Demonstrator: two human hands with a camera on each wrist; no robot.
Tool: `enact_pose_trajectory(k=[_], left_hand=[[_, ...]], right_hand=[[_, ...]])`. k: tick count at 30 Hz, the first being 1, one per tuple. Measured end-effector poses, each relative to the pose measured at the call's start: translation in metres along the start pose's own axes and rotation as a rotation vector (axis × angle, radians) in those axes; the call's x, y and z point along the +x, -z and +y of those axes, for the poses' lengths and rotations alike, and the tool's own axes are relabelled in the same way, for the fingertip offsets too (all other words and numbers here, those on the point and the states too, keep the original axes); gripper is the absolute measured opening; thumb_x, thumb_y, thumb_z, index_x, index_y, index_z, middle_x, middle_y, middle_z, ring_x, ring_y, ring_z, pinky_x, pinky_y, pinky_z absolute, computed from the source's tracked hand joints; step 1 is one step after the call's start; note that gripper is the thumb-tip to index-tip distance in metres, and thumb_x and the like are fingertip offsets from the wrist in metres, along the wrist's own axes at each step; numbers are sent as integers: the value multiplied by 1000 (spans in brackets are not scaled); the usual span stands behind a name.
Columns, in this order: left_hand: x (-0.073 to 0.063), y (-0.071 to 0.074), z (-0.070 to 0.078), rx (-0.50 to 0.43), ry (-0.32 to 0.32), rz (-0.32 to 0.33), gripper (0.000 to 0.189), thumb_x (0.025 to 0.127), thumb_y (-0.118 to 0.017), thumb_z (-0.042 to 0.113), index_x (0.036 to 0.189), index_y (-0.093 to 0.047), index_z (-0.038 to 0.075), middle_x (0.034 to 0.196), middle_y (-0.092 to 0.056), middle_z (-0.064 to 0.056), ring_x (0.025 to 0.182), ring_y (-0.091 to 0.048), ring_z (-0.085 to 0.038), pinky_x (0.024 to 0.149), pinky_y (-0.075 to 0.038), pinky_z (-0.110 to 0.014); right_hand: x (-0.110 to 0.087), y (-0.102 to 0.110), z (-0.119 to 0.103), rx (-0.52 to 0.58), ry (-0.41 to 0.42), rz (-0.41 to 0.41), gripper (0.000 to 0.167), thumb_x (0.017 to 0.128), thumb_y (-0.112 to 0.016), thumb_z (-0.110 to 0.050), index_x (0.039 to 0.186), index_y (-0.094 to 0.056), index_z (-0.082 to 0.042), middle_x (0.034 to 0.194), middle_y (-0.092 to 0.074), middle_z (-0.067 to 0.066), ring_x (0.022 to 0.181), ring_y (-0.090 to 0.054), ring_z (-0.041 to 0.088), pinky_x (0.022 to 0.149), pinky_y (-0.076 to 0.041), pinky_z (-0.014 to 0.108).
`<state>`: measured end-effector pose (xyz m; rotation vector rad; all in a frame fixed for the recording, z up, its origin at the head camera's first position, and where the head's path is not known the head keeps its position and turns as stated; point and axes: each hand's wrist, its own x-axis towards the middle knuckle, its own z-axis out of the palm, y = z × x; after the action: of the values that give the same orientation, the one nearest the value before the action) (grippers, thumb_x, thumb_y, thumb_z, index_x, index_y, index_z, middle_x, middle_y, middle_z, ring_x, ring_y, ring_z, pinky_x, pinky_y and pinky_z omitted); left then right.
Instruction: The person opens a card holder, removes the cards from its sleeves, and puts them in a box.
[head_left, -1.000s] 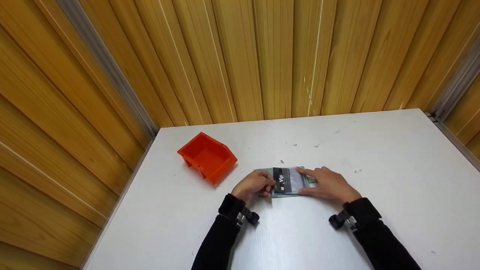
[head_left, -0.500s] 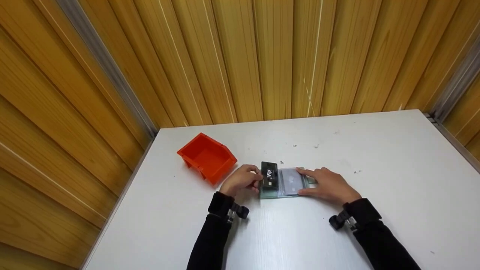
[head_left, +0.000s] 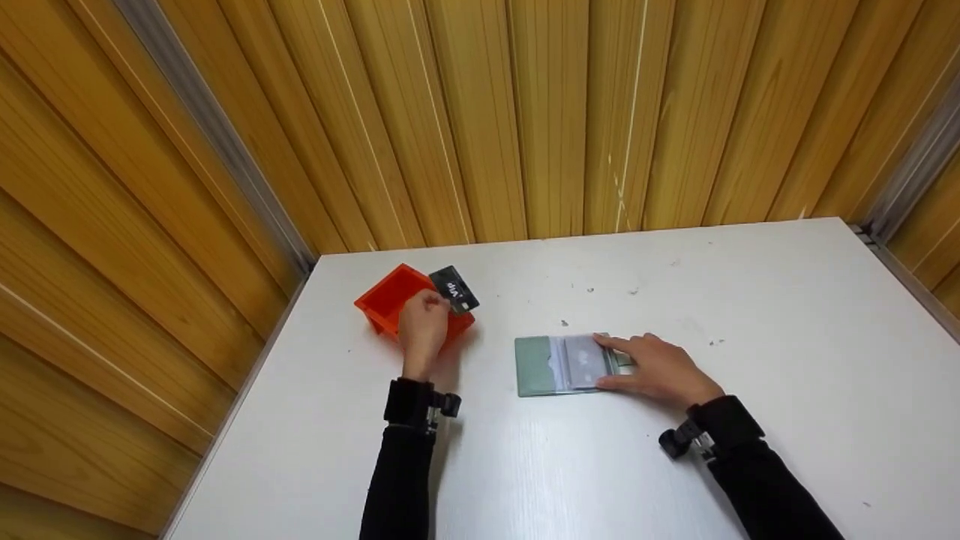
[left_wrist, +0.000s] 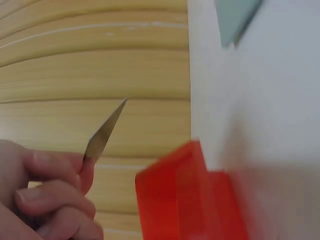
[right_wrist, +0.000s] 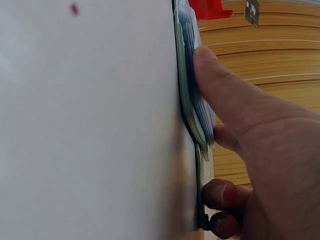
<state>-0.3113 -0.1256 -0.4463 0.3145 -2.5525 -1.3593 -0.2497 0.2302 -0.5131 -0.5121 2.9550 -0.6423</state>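
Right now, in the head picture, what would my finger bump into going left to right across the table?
Left hand → card → wallet → right hand. I skipped the bin: it overlaps the first two.

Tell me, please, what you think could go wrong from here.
The left hand holds the black card by one edge, so it might twist or slip. In the head view it extends past the red bin, so released now it might land on the table. Should the right hand lift, the card holder might shift or fold.
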Motion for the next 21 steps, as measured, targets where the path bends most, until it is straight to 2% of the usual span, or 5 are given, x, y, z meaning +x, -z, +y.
enact_pose_trajectory(k=[4,8,11,15,21], left_hand=[[7,9,-8,194,16,171,18,96,-59,16,98,-74,8,96,-76,-11,94,-68,-32,86,-51,-46],[13,12,-19,305,28,240,19,97,-56,14,95,-72,6,92,-76,-13,90,-70,-33,85,-53,-46],[16,11,-25,360,26,264,19,96,-54,12,86,-70,6,82,-73,-12,83,-69,-33,80,-52,-45],[19,9,-30,437,10,274,25,93,-55,12,70,-63,10,63,-57,-6,68,-62,-30,68,-46,-41],[19,5,-30,602,12,226,34,94,-58,18,61,-57,10,57,-41,-2,58,-52,-26,58,-37,-35]], right_hand=[[0,1,-1,5,-6,-4,83,83,-74,-67,153,-52,-28,118,-69,11,97,-53,22,81,-46,39],[1,1,-2,6,-13,-8,83,84,-73,-68,153,-52,-28,120,-69,12,96,-53,22,81,-46,40],[1,2,-1,4,-19,-13,84,84,-73,-69,154,-51,-28,121,-69,11,96,-53,22,82,-46,39],[1,2,0,5,-26,-17,84,84,-73,-69,154,-50,-28,122,-69,10,96,-52,21,82,-46,39],[1,0,1,13,-30,-23,85,83,-73,-69,154,-50,-29,121,-69,10,95,-51,21,81,-45,38]])
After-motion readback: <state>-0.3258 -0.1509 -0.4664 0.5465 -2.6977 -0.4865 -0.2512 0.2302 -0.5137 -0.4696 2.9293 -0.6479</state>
